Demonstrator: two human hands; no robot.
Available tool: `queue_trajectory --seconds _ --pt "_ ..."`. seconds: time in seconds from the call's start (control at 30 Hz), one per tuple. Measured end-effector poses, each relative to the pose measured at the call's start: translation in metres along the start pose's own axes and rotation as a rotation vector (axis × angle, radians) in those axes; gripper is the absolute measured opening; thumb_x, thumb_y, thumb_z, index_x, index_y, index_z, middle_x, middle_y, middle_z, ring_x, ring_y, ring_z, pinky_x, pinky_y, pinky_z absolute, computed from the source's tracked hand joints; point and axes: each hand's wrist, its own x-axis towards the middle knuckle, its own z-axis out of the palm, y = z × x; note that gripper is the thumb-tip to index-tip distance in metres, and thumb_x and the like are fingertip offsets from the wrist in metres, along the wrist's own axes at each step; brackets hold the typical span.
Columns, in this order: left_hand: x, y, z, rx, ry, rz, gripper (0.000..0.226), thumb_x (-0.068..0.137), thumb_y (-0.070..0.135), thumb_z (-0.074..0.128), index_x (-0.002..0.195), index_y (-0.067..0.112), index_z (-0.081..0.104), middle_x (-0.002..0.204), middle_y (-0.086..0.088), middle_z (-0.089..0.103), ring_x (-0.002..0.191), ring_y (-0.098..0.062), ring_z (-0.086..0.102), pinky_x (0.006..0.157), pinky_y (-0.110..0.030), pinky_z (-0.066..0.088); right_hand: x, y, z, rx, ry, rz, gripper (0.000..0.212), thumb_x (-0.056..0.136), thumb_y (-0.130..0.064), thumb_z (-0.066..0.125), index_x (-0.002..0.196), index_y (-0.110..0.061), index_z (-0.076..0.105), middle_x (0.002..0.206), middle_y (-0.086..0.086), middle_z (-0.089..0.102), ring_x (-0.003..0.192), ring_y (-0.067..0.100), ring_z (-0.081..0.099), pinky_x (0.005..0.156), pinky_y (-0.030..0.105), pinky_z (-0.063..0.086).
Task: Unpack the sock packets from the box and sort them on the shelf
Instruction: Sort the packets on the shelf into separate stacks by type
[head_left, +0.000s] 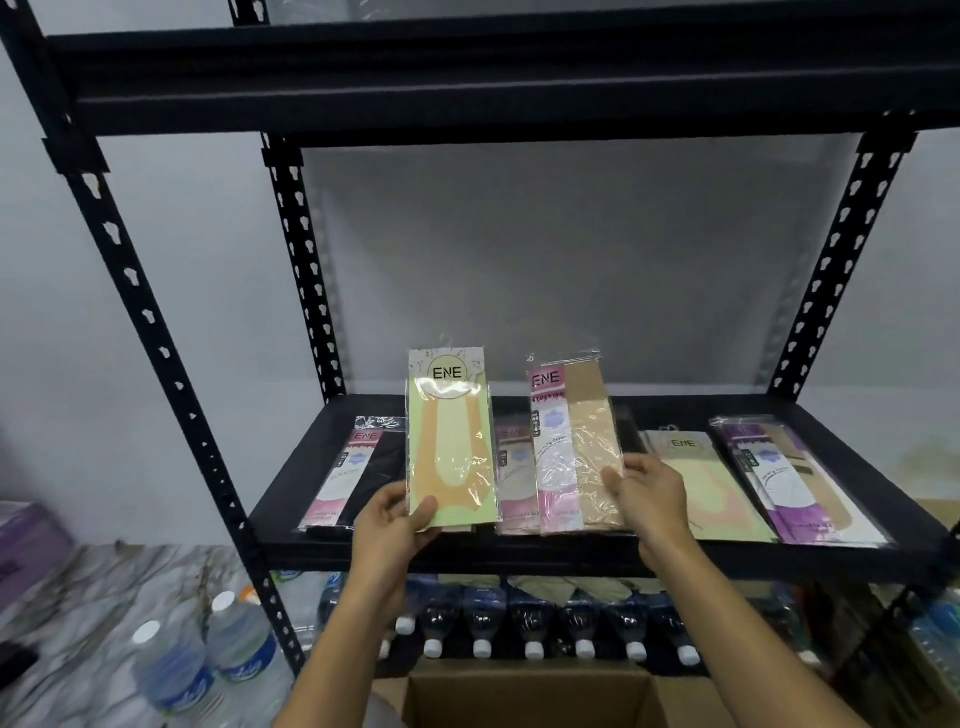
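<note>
Sorting socks: two held, four shelved.
Left hand (395, 525) grips green packet (451, 441), right hand (649, 488) pink packet (576, 447); four flat packets (717, 483) line shelf (519, 558) front edge.

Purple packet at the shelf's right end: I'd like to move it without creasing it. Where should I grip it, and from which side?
Probably pinch the purple packet by its near short end, coming from the front of the shelf. It lies flat, lengthwise front to back, with that end at the front lip; a green packet crowds its left side.
</note>
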Motion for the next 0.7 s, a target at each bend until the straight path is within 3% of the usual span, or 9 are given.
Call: queue_trajectory --seconds 0.07,0.23,0.43,0.6,0.7 --pt "0.004 -0.001 -0.008 0.006 0.013 -0.005 0.026 0.09 -0.001 0.063 0.114 0.003 0.055 0.105 -0.014 0.072 0.096 -0.025 0.07 0.073 -0.031 0.056 0.002 0.002 0.01 -0.038 -0.008 0.009 0.035 0.084 -0.014 0.068 0.117 -0.01 0.06 0.106 0.009 0.068 0.092 0.024 0.066 0.087 0.045 0.055" --pt "0.008 0.0 -0.022 0.003 0.035 -0.001 0.023 0.09 -0.002 0.062 0.111 0.004 0.056 0.102 -0.013 0.072 0.094 -0.025 0.069 0.073 -0.031 0.055 0.009 -0.002 0.034 -0.202 0.014 -0.029 0.022 0.085 -0.012 0.066 0.107 -0.008 0.065 0.095 0.007 0.068 0.078 0.021 0.063 0.073 0.033 0.053" --pt "0.02 -0.004 -0.037 0.041 0.085 -0.014 0.023 0.089 -0.002 0.063 0.109 0.007 0.056 0.101 -0.01 0.071 0.092 -0.023 0.067 0.074 -0.032 0.055 0.012 -0.006 0.052 -0.565 0.04 -0.133 0.025 0.085 -0.024 0.062 0.103 -0.009 0.067 0.1 0.011 0.07 0.092 0.029 0.063 0.081 0.035 0.052" --pt "0.029 -0.012 -0.045 0.092 0.099 -0.034 0.026 0.088 -0.001 0.065 0.112 0.005 0.058 0.103 -0.011 0.07 0.089 -0.022 0.067 0.066 -0.029 0.053 0.013 0.007 0.059 -0.873 0.027 -0.197 0.032 0.087 -0.037 0.057 0.102 -0.011 0.069 0.104 0.009 0.067 0.109 0.029 0.051 0.09 0.038 0.044" --pt "0.031 -0.017 -0.049 0.09 0.103 -0.047 0.027 0.088 0.0 0.066 0.113 0.005 0.058 0.104 -0.013 0.071 0.09 -0.024 0.068 0.066 -0.029 0.053 0.012 0.013 0.061 -0.976 0.014 -0.236 0.038 0.089 -0.036 0.052 0.116 -0.01 0.063 0.114 0.011 0.062 0.112 0.03 0.049 0.092 0.04 0.042"
